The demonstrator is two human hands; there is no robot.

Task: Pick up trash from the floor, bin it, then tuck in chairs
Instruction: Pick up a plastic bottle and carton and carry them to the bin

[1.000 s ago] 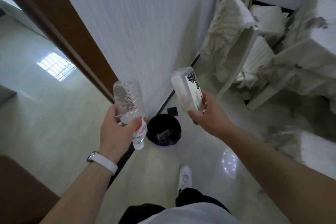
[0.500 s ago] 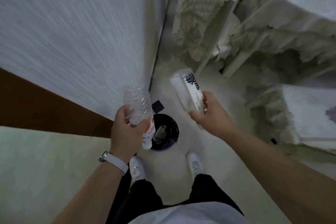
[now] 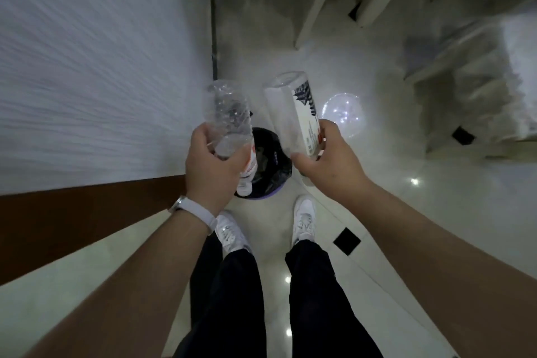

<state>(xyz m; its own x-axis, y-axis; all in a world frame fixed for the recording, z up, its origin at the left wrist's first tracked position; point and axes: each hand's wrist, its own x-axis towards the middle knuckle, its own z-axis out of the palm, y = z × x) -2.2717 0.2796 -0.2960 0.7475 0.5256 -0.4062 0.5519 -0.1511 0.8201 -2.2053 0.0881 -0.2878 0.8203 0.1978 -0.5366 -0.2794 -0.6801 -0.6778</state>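
- The left hand (image 3: pixel 212 167) grips a clear plastic bottle (image 3: pixel 230 113). The fingers (image 3: pixel 200 136) and thumb are curled round its lower body.
- That bottle is turned upside down, with the white cap at 6 o'clock and the base at 12. A red-and-white label shows just under the thumb.
- The right hand (image 3: pixel 331 161) holds a white-labelled bottle (image 3: pixel 292 113), fingers wrapped round its lower part. It is also base-up and leans towards 11 o'clock.
- The two bottles are near each other but do not touch.
- A black-lined bin (image 3: pixel 274 166) stands on the pale floor (image 3: pixel 406 212) under and between the hands. It is at 12 o'clock from the white shoes (image 3: pixel 303 219) and just beside the white wall (image 3: pixel 101 67) at 9 o'clock.
- The clear bottle's cap hangs over the bin's left rim.
- A pale-strapped watch (image 3: pixel 200 216) sits on the left wrist.
- Cloth-draped furniture (image 3: pixel 470 90), blurred, stands at 2 o'clock, well apart from the bin.
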